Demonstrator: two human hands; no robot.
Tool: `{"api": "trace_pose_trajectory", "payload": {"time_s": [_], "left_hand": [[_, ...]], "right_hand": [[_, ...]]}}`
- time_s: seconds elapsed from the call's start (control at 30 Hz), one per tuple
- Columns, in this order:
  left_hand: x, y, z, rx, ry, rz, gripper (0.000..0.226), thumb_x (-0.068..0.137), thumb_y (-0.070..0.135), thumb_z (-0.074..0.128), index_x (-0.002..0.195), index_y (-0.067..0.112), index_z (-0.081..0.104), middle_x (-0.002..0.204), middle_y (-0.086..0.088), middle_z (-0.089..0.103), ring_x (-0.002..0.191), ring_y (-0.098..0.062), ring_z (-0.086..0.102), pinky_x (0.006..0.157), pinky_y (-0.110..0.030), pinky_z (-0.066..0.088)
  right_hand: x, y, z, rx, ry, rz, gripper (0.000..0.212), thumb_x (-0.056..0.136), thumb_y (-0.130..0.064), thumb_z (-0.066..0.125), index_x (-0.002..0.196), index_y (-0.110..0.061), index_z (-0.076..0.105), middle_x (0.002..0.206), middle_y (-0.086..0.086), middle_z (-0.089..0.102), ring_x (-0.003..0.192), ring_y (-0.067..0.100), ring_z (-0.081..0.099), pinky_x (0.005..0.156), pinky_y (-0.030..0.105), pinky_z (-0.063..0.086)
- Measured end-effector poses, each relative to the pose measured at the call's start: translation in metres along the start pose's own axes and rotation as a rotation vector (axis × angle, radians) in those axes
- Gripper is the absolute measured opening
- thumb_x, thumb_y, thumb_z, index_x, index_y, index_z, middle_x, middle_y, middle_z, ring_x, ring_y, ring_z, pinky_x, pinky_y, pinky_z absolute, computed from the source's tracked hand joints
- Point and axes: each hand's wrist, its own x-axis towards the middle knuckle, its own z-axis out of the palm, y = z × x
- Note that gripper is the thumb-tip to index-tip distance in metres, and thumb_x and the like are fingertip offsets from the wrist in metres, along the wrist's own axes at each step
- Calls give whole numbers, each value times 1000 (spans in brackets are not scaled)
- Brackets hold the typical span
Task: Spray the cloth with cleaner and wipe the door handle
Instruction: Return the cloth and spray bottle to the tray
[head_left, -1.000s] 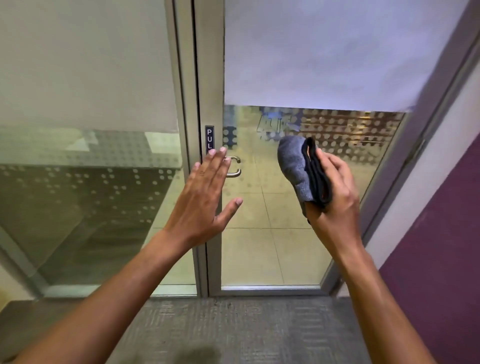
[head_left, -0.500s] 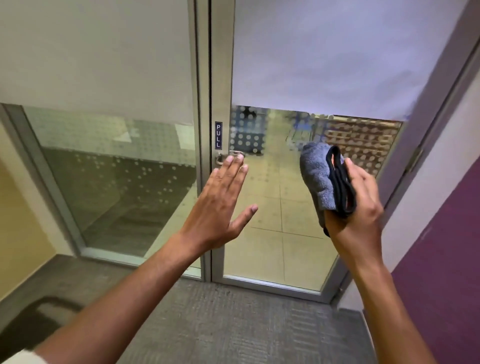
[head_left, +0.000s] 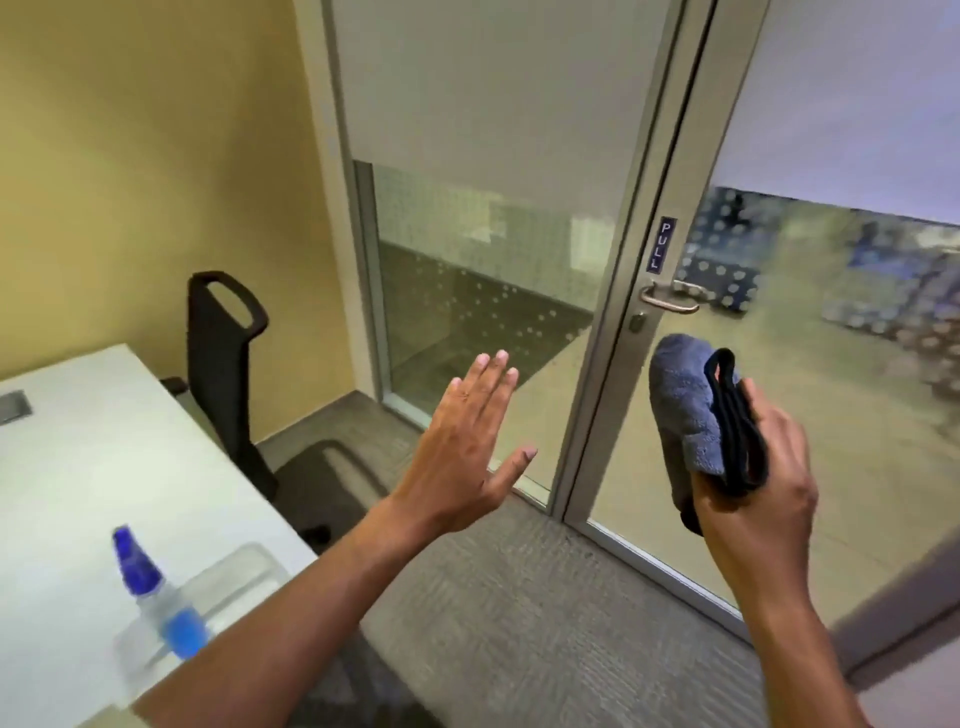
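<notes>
Head view: cloth (head_left: 684, 415) in right grip (head_left: 753, 483).

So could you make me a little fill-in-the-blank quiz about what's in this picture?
1. The right hand holds a folded ____.
2. The sign above the door handle reads ____.
3. The spray bottle stands on the white ____.
4. The left hand is open and holds ____.

Missing words: cloth; PULL; table; nothing

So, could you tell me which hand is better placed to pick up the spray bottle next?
Left. The left hand is open, empty and on the bottle's side; the right hand holds the cloth.
</notes>
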Motion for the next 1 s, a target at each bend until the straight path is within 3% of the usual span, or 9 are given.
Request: {"api": "trace_pose_trajectory", "payload": {"time_s": [0.07, 0.17, 0.4, 0.57, 0.7, 0.77, 0.93, 1.0], "left_hand": [[-32, -21, -16, 3, 19, -79, 79, 101, 53, 37, 161, 10, 10, 171, -4, -3, 158, -16, -9, 130, -46, 9], [-84, -56, -38, 47, 32, -186, 79, 100, 56, 32, 162, 11, 9, 171, -2, -3, 158, -14, -10, 130, -45, 8], [-214, -141, -89, -45, 136, -480, 76, 96, 60, 39, 161, 25, 18, 170, 11, 4, 157, -7, 1, 129, -43, 17], [-296, -198, -122, -89, 189, -576, 77, 91, 76, 25, 155, 38, 6, 167, 19, -3, 156, -2, -1, 128, -31, 8], [-337, -238, -133, -138, 206, -656, 77, 88, 73, 27, 153, 40, 2, 164, 23, -7, 154, 1, -2, 126, -29, 9], [-349, -255, -134, -182, 197, -682, 75, 89, 68, 32, 151, 40, 1, 164, 19, -4, 153, -2, 2, 127, -33, 14], [-368, -284, -116, -327, 40, -763, 77, 89, 60, 43, 147, 43, -5, 162, 21, -6, 156, -8, 9, 122, -23, 14], [-370, -290, -104, -394, -21, -798, 80, 87, 59, 47, 146, 46, -6, 167, 17, -2, 157, -9, 10, 120, -21, 15]], "right_hand": [[-15, -18, 26, 26, -62, -22, 62, 81, -18, 61, 141, -8, 47, 129, 17, 55, 111, 14, 54, 97, 20, 39], [-39, -47, 69, 72, -162, -44, 68, 78, 5, 70, 141, -9, 48, 130, 16, 55, 117, 27, 56, 100, 37, 45], [-110, -130, 176, 211, -388, -95, 64, 84, 1, 70, 142, -14, 47, 130, 9, 53, 107, 15, 55, 94, 34, 46], [-165, -179, 250, 238, -484, -168, 65, 80, 3, 70, 140, -13, 50, 129, 7, 53, 113, 21, 58, 96, 32, 47], [-200, -198, 304, 156, -601, -209, 69, 78, 0, 76, 141, -11, 49, 135, 10, 50, 117, 22, 55, 88, 1, 38], [-215, -203, 327, 122, -638, -221, 70, 76, 0, 79, 139, -11, 52, 134, 11, 50, 115, 18, 54, 81, -6, 35], [-240, -192, 368, 19, -740, -236, 70, 72, -2, 82, 136, -17, 56, 130, 9, 51, 117, 21, 50, 87, 7, 36], [-245, -182, 380, -32, -787, -242, 72, 72, -2, 82, 136, -22, 56, 129, 7, 51, 116, 23, 49, 86, 17, 45]]}}
